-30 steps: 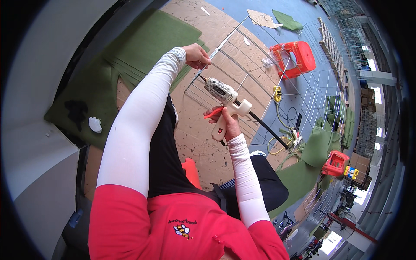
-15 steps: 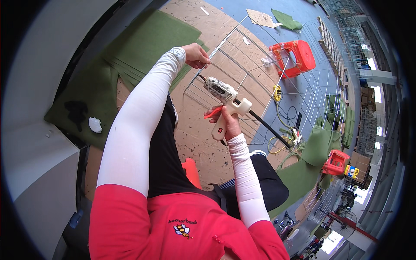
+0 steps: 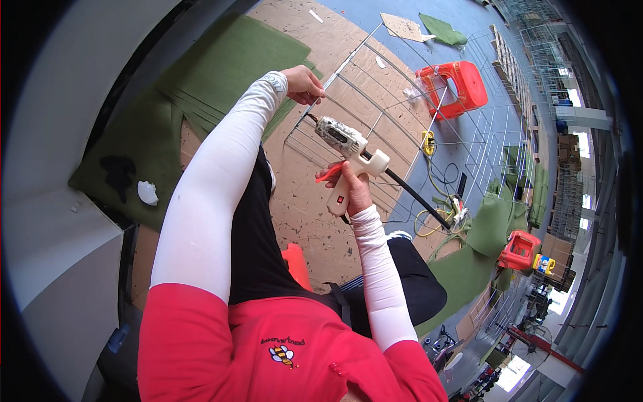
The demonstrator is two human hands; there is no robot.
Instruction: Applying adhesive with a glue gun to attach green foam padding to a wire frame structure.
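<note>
While beside the wire frame (image 3: 395, 100), an orange stool (image 3: 455, 84), cables (image 3: 435, 181)

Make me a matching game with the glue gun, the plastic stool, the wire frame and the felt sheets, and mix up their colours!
Things:
1. glue gun
2. plastic stool
3. wire frame
4. felt sheets

Colours:
A. green
B. cream body with an orange-red trigger
C. silvery metal
D. bright red-orange

Right pairs: 1-B, 2-D, 3-C, 4-A.

The right hand grips the glue gun by its handle, and the left hand pinches the wire frame near the gun's tip.
</note>
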